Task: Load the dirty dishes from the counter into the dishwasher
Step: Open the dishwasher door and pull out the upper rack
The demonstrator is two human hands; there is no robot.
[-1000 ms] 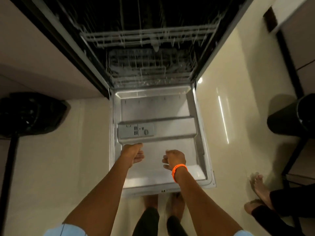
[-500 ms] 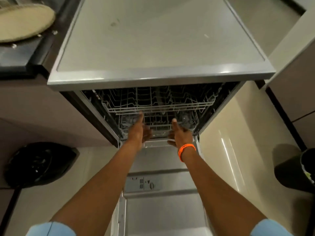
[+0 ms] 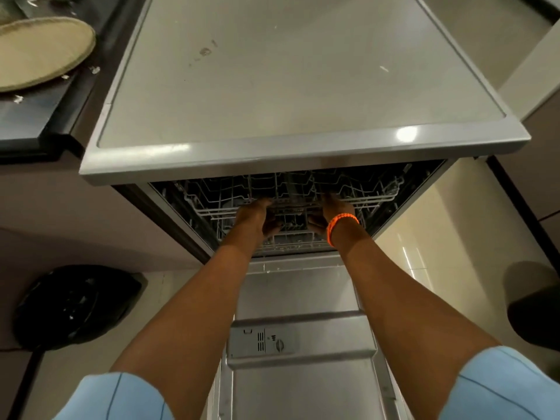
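While both arms reach forward over the lowered dishwasher door [image 3: 303,298], the left hand [image 3: 254,218] and the right hand [image 3: 328,212] sit at the front edge of the upper wire rack [image 3: 363,195], fingers curled over its front rail, grasping it. An orange wristband [image 3: 341,224] circles the right wrist, and pale blue sleeves [image 3: 509,386] cover the upper arms. Below the hands a lower rack [image 3: 291,237] shows dimly inside the tub; both racks look bare of dishes from here. The detergent compartment [image 3: 262,342] is set in the door's inner face, between the forearms. Above, the dishwasher's grey top [image 3: 288,71] is smudged but carries nothing. On the dark counter [image 3: 45,116] to its left, near the far left edge, lies a round tan dish-like thing [image 3: 39,51]; what it is I cannot tell. A black bag [image 3: 72,304] rests on the floor at left.
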